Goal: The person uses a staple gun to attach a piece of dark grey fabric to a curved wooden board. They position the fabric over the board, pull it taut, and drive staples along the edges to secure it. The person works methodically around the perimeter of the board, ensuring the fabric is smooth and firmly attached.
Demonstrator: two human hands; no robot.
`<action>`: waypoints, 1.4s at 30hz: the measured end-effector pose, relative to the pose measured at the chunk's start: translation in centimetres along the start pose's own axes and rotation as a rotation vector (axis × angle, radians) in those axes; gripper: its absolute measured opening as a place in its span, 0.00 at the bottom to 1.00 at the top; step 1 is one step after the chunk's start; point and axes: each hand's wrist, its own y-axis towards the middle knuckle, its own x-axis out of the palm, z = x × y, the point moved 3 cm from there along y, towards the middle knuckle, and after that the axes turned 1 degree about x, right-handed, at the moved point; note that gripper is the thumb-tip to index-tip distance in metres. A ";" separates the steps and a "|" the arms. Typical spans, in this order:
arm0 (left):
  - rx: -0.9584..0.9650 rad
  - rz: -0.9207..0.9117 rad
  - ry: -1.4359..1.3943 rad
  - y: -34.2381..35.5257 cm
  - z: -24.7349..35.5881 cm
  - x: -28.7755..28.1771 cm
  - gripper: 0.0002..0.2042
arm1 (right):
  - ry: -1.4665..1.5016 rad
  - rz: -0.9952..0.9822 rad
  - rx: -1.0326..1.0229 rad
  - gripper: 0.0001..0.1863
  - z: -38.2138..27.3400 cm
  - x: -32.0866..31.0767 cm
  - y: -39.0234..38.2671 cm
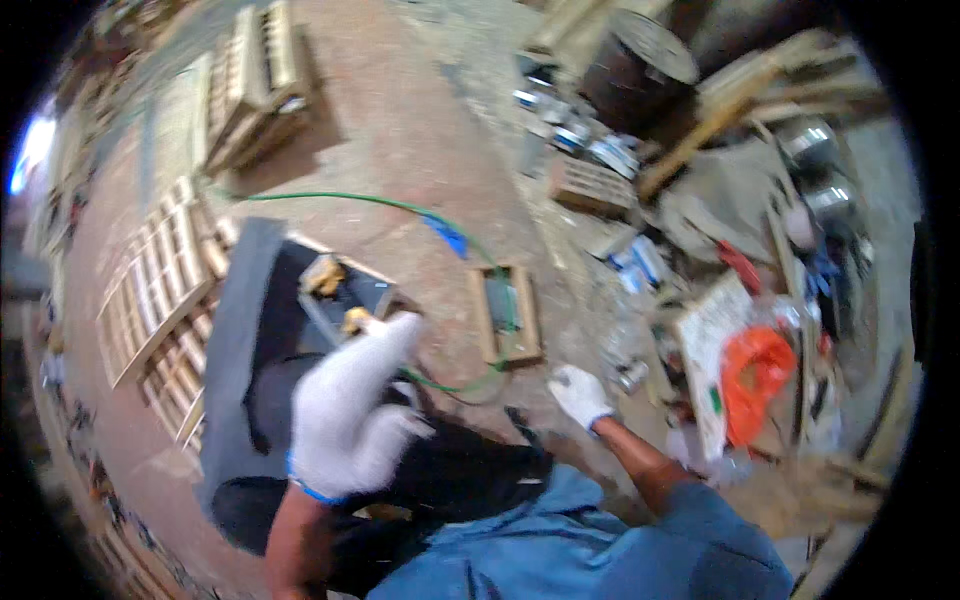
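My left hand (pixel 355 425), in a white glove with a blue cuff, is raised over my dark-trousered lap. Its fingers stretch forward with the thumb apart, and nothing shows between them. Just beyond it a shallow box (pixel 378 288) holds tan and dark things, too blurred to name. Low over the floor on the right, my gloved right hand (pixel 580 395) has its fingers curled in; whatever it may hold is hidden. Ahead of that hand lies a small rectangular wooden frame (pixel 530 320). A thin green hose (pixel 350 196) curves across the floor and passes over this frame.
Slatted wooden pallets (pixel 160 270) lie at the left, with a wooden stack (pixel 250 90) farther off. At the right are a brick (pixel 590 188), a dark drum (pixel 635 75), planks (pixel 710 130) and an orange plastic bag (pixel 755 380). A blue scrap (pixel 445 235) lies by the hose.
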 end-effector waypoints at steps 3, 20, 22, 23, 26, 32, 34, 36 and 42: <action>-0.217 0.001 0.033 0.1 -2.2 3.5 0.24 | 0.013 0.208 0.125 0.18 3.7 -3.9 -2.8; -0.443 -0.002 -0.138 0.7 -3.2 4.2 0.42 | -0.557 0.599 0.260 0.25 18.0 -17.2 -13.3; -0.309 0.104 -0.825 0.9 -2.4 6.5 0.40 | -0.367 0.666 0.392 0.22 19.1 -19.6 -14.1; -0.351 0.188 -0.925 0.6 -1.9 6.6 0.38 | -0.230 0.706 0.468 0.20 19.1 -19.5 -13.9; -0.421 0.133 -0.351 -0.9 -1.7 5.0 0.39 | -0.361 0.762 0.491 0.18 23.8 -19.4 -14.1; -0.346 0.348 -0.890 -3.3 -0.6 3.6 0.37 | -0.453 0.611 0.664 0.13 25.1 -20.0 -13.7; -0.278 0.391 -1.238 -3.2 0.0 3.6 0.37 | -0.508 0.584 0.641 0.12 25.1 -20.1 -13.4; -0.230 0.386 -1.501 -2.9 0.8 3.7 0.37 | -0.484 0.559 0.653 0.13 24.4 -20.0 -13.6; -0.268 0.426 -1.884 -2.0 0.8 3.8 0.37 | -0.413 0.538 0.604 0.16 24.1 -20.0 -13.9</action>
